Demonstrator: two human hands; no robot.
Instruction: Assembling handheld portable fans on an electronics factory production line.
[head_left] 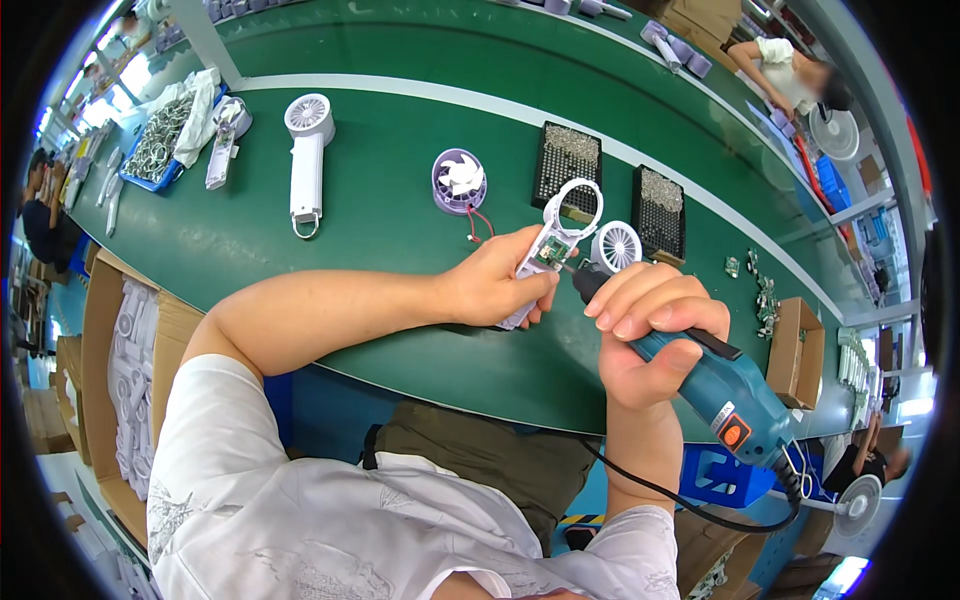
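Observation:
My left hand [500, 280] is closed around a white handheld fan housing [522, 308] with a ring at its top. Inside the housing sits a small green circuit board [551, 250]. My right hand [660, 320] grips a teal electric screwdriver [725, 385], its black nose [588, 279] pointing at the board. Whether the bit touches a screw is too small to tell. Just beyond the housing lies a round slotted fan cover [616, 246]. A purple fan head [459, 181] with white blades and red wires rests farther left.
Two black trays [540, 190] [672, 250] of small screws stand at the back. An assembled white fan [308, 165] and a blue tray [160, 150] of metal rings are left. Cartons [797, 350] [100, 400] flank me. A cord [690, 500] hangs from the screwdriver. Another person [785, 75] sits across.

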